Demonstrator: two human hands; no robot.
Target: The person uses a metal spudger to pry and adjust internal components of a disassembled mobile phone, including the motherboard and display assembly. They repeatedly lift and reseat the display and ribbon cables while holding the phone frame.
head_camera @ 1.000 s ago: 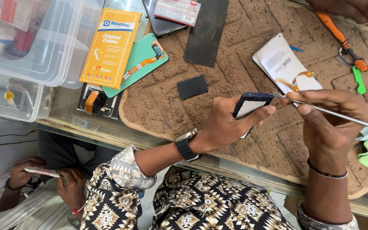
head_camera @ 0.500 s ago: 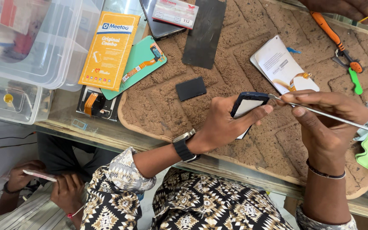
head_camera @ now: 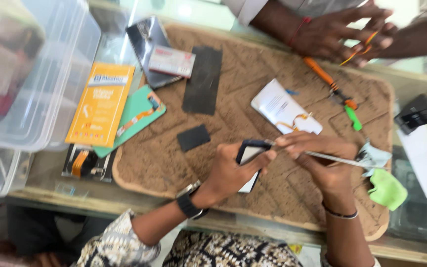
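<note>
Brown mat (head_camera: 253, 74): left hand (head_camera: 233, 173) grips phone (head_camera: 249, 155); right hand (head_camera: 322, 163) pinches tweezers (head_camera: 339, 158) beside it.

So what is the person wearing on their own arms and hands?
The left hand is bare, with a dark wristwatch on a black strap and a silvery case edge. Above it is a patterned sleeve, cream with dark and tan print, pushed up the forearm. The right hand is bare too, with a thin dark bangle round the wrist. No gloves or rings show.

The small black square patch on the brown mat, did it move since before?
No. The small black square patch lies on the brown mat just below the long dark strip, as earlier; only the head camera shifted.
</note>
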